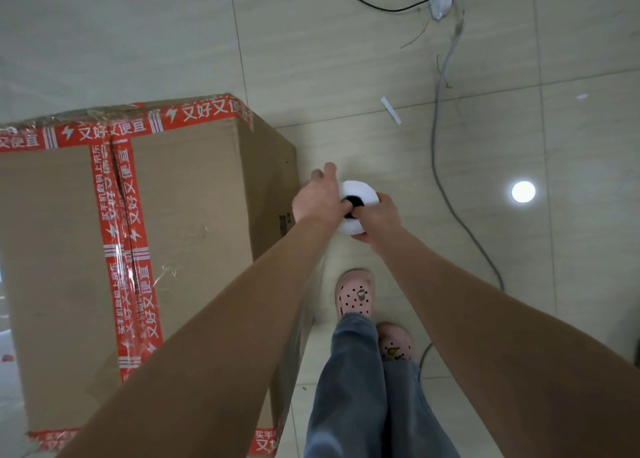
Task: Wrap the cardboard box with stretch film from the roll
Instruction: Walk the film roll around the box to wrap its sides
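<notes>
Currently both hands hold the white roll of stretch film (360, 189) end-on, its dark core facing up. The left hand (318, 197) hooks its thumb into the core while its fingers (326, 171) reach forward, loosely together. The right hand (381, 215) curls its fingers round the roll's near and right side. The large brown cardboard box (194, 197) stands just left of the left fingers, its right wall touching or nearly touching them. Crinkled clear film glints along its top edges.

The likely trouble is slack. If the roll turns freely on the thumb, the film will probably bag at the corner rather than cling. Too hard a pull may neck or tear the film. A grey cable (437, 166) trails over the pale tiled floor (346, 59) right of the right fingers. The pink perforated clogs (355, 296) step below them, so tripping while circling is possible.

Red packing tape (133, 215) crosses the box, printed in white with lightning bolts and "又好又便宜". Its smaller line is too blurred to read surely. Dark print on the box wall beneath the left wrist is mostly hidden.
</notes>
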Demonstrator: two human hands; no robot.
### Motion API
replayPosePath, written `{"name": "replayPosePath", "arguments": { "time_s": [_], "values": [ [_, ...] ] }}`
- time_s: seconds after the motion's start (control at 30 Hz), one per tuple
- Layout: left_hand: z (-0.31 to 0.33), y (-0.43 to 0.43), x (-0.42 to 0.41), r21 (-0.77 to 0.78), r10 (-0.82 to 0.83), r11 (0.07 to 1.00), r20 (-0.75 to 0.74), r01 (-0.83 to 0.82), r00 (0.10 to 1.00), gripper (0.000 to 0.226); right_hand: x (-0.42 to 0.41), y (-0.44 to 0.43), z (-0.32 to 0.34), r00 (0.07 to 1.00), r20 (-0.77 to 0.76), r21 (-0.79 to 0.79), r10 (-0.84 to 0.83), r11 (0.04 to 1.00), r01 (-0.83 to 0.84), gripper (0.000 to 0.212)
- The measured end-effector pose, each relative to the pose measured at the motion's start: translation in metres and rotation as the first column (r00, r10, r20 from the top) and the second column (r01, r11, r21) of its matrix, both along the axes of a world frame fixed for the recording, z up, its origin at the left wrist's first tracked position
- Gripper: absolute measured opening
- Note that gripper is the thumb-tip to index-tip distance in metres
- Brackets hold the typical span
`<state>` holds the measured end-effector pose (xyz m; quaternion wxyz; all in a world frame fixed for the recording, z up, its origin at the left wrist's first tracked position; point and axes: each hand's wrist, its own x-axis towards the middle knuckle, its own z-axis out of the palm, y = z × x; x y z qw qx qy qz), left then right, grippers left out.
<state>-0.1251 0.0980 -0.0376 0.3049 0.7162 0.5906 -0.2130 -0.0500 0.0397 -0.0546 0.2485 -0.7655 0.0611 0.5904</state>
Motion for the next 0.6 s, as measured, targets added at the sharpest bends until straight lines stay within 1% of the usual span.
{"name": "replayPosePath", "arguments": {
  "time_s": [0.03,0.1,0.17,0.23,0.3,0.4,0.5,0.53,0.6],
  "values": [
    [-0.001,0.002,0.002,0.022,-0.105,0.994,0.028,0.104,0.994,0.057,0.0,0.001,-0.002,1.0,0.002,0.008,-0.001,1.0,0.001,0.058],
    [-0.004,0.009,0.005,0.068,-0.267,0.962,0.056,0.263,0.962,0.057,0.002,0.003,-0.004,0.996,0.082,0.015,0.043,0.999,-0.044,0.052],
    [-0.004,0.016,0.009,0.101,-0.335,0.939,0.045,0.329,0.941,0.043,0.004,0.006,-0.004,0.981,0.172,-0.002,0.084,0.996,-0.085,0.044],
    [-0.003,0.022,0.011,0.137,-0.31,0.943,0.035,0.302,0.95,0.034,0.009,0.011,0.0,0.963,0.24,-0.002,0.12,0.992,-0.123,0.038],
    [-0.003,0.028,0.01,0.128,-0.186,0.976,0.052,0.178,0.981,0.03,0.016,0.019,0.005,0.921,0.32,0.002,0.22,0.972,-0.233,0.033],
    [-0.001,0.038,0.007,0.08,0.092,0.992,0.072,-0.098,0.993,0.028,0.024,0.043,0.013,0.812,0.439,0.017,0.385,0.9,-0.436,0.032],
    [-0.003,0.049,0.005,0.044,0.331,0.94,0.104,-0.337,0.938,0.029,0.026,0.072,0.015,0.756,0.508,0.058,0.413,0.859,-0.508,0.034],
    [-0.005,0.054,0.004,0.027,0.403,0.912,0.115,-0.409,0.908,0.03,0.027,0.08,0.015,0.751,0.523,0.08,0.403,0.854,-0.514,0.037],
    [-0.007,0.063,0.0,-0.022,0.526,0.849,0.119,-0.528,0.842,0.036,0.031,0.091,0.016,0.766,0.505,0.097,0.398,0.856,-0.508,0.041]
  ]
}}
